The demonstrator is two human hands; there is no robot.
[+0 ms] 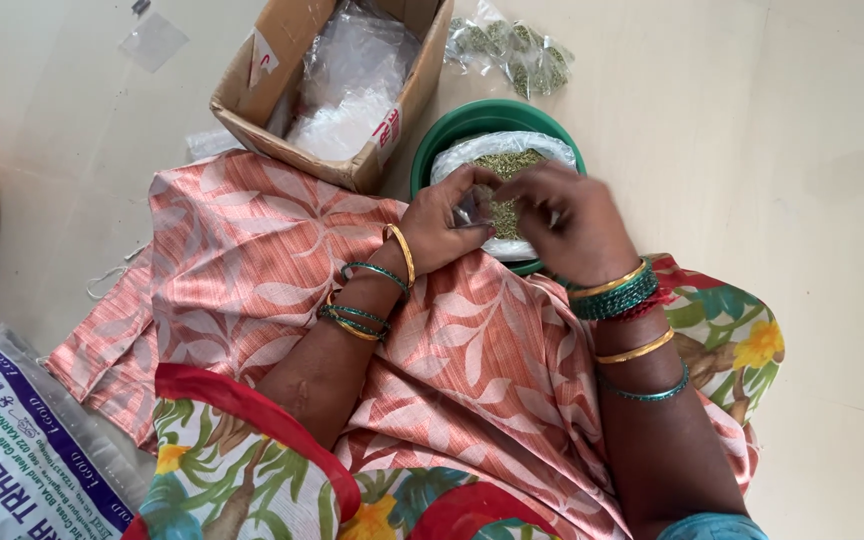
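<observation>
Left hand and right hand pinching a small clear bag, just above the green bowl of dried green bits, cardboard box beside the bowl

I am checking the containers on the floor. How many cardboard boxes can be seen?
1. The cardboard box stands open on the floor, left of the green bowl, and holds clear plastic bags. Others may be outside the view.
</observation>
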